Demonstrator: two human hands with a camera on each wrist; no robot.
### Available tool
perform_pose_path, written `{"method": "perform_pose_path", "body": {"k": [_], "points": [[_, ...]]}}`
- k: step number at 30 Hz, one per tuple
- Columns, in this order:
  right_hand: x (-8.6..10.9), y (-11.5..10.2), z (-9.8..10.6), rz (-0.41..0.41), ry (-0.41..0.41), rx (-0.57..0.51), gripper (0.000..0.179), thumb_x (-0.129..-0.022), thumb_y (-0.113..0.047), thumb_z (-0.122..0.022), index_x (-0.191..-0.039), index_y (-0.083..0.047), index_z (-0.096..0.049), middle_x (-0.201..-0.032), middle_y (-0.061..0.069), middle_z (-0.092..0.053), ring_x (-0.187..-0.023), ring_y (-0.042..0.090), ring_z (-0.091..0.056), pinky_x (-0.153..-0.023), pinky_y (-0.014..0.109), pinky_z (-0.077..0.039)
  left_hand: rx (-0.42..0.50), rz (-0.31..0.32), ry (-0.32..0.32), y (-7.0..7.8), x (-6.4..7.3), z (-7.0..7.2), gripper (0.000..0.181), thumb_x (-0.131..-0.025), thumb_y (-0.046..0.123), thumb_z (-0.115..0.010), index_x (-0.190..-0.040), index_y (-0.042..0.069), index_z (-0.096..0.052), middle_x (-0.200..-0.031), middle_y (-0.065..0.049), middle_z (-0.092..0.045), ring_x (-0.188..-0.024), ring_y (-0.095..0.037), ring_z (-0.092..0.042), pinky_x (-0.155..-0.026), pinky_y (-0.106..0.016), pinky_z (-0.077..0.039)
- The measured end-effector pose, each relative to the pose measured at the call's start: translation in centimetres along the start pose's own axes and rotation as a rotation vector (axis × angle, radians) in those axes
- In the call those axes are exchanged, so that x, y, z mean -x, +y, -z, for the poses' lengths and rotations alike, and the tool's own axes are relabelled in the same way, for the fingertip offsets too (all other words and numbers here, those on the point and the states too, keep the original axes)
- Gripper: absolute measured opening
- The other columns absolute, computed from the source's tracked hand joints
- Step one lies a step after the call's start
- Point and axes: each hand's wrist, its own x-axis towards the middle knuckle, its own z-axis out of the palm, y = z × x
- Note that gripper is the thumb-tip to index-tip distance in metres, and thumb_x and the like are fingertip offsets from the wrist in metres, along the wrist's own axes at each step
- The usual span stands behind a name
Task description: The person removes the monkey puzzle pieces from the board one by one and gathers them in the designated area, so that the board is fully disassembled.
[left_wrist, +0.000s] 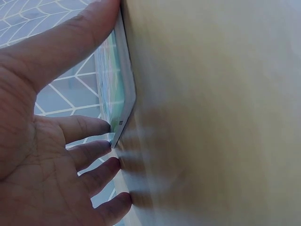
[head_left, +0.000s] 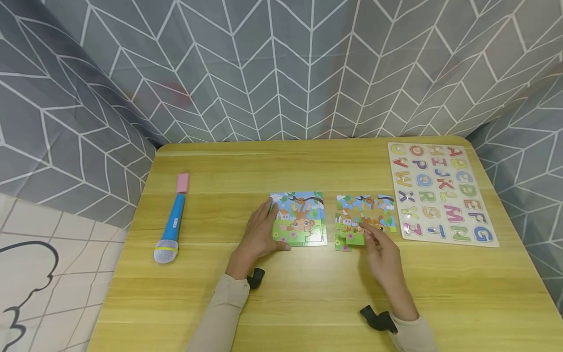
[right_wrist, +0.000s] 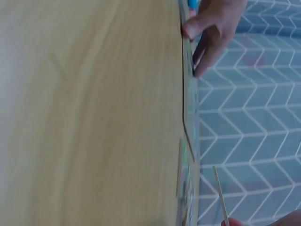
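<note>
A square monkey jigsaw puzzle board (head_left: 290, 210) lies on the table in the head view. My left hand (head_left: 259, 234) steadies it, fingers spread along its left side and thumb at the front left corner. The left wrist view shows those fingertips (left_wrist: 120, 205) at the board's rim, fairly straight. To the right lies a second monkey picture of puzzle pieces (head_left: 345, 204), some overlapping loosely. Above its front edge my right hand (head_left: 384, 254) pinches a green puzzle piece (head_left: 355, 238) between thumb and fingers. Edge-on in the right wrist view, this piece (right_wrist: 220, 193) appears raised and thin.
A wooden alphabet board (head_left: 422, 239) with colourful letters lies at the right. On the left are a blue toy microphone (head_left: 173, 220) and a pink block (head_left: 182, 183) touching or close to its end. A patterned grey curtain (head_left: 290, 73) hangs behind the table (head_left: 308, 303).
</note>
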Motion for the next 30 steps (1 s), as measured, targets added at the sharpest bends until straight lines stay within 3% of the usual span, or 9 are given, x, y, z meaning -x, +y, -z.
{"method": "perform_pose_path", "body": {"k": [5,13,18,26,30], "points": [[0.2,1.0,0.8,-0.043,0.013,0.029,0.035,-0.107,-0.016,-0.044,-0.138,-0.013,-0.061,-0.118,0.017,-0.069,-0.086,0.007,-0.053,-0.063,0.02,-0.045,-0.002,-0.002,-0.003,0.0,0.0,0.0,0.121,-0.068,0.036,-0.093,-0.16,0.003,-0.021,-0.171,-0.014,-0.007,-0.159,-0.035,-0.008,-0.129,-0.055,-0.01],[0.5,2.0,1.5,-0.079,-0.026,0.047,0.037,-0.109,-0.021,-0.041,-0.139,-0.01,-0.06,-0.126,0.02,-0.068,-0.093,0.02,-0.059,-0.064,0.023,-0.044,0.003,-0.003,-0.004,-0.1,0.1,0.0,0.121,-0.069,0.036,-0.092,-0.16,0.003,-0.02,-0.171,-0.014,-0.006,-0.159,-0.035,-0.007,-0.13,-0.055,-0.009],[0.5,2.1,1.5,-0.091,-0.036,0.056,0.037,-0.108,-0.021,-0.042,-0.14,-0.011,-0.06,-0.13,0.019,-0.067,-0.096,0.021,-0.06,-0.066,0.022,-0.045,0.009,-0.004,-0.004,-0.1,0.1,0.1,0.12,-0.069,0.036,-0.093,-0.16,0.002,-0.021,-0.171,-0.014,-0.006,-0.159,-0.036,-0.008,-0.13,-0.055,-0.009],[0.7,1.9,1.8,-0.055,-0.072,0.096,0.037,-0.108,-0.02,-0.045,-0.139,-0.009,-0.061,-0.114,0.021,-0.071,-0.097,0.029,-0.065,-0.072,0.03,-0.048,0.0,0.001,-0.009,-0.3,0.0,0.0,0.121,-0.069,0.037,-0.092,-0.16,0.004,-0.02,-0.171,-0.013,-0.006,-0.159,-0.034,-0.007,-0.13,-0.054,-0.008],[0.7,1.9,1.8,-0.039,-0.08,0.112,0.036,-0.107,-0.019,-0.046,-0.138,-0.008,-0.061,-0.107,0.018,-0.071,-0.091,0.025,-0.063,-0.07,0.029,-0.047,-0.004,0.007,-0.016,-0.3,-0.1,-0.2,0.121,-0.069,0.038,-0.092,-0.16,0.005,-0.02,-0.172,-0.011,-0.005,-0.159,-0.033,-0.006,-0.13,-0.052,-0.008]]}}
